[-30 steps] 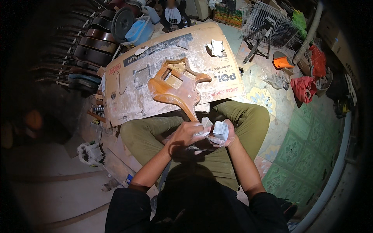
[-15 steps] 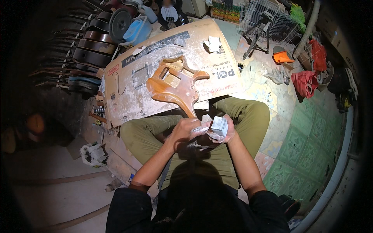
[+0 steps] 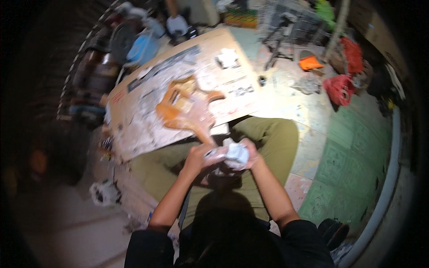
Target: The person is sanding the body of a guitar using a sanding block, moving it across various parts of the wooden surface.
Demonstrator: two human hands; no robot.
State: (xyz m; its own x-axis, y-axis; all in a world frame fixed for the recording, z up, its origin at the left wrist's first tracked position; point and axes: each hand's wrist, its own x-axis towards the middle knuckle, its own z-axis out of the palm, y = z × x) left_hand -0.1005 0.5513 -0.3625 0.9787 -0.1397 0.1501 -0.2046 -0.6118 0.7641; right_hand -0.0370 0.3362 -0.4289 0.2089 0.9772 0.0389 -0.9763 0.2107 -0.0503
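In my lap, my right hand point(image 3: 251, 152) grips a pale, dusty rectangular block point(image 3: 237, 153) from its right side. My left hand point(image 3: 202, 157) is closed at the block's left side, its fingers smeared with white dust. A thin, crumpled whitish piece, perhaps paper or cloth point(image 3: 228, 142), lies against the block by the left fingers; blur hides its exact edges. Just beyond my hands lies a brown wooden electric guitar body point(image 3: 181, 115) with cut-out cavities, its narrow end pointing toward me. It rests on a dusty cardboard sheet point(image 3: 134, 138).
Several guitars point(image 3: 91, 67) stand at the far left beside a blue tub point(image 3: 144, 47). A crumpled white scrap point(image 3: 228, 58) lies on the cardboard. On the right are a tripod point(image 3: 278, 47), an orange object point(image 3: 310, 62) and a red bag point(image 3: 338, 88).
The block and the whitish piece, held apart before, have come together as my hands closed in. The whole view has shifted and blurred.
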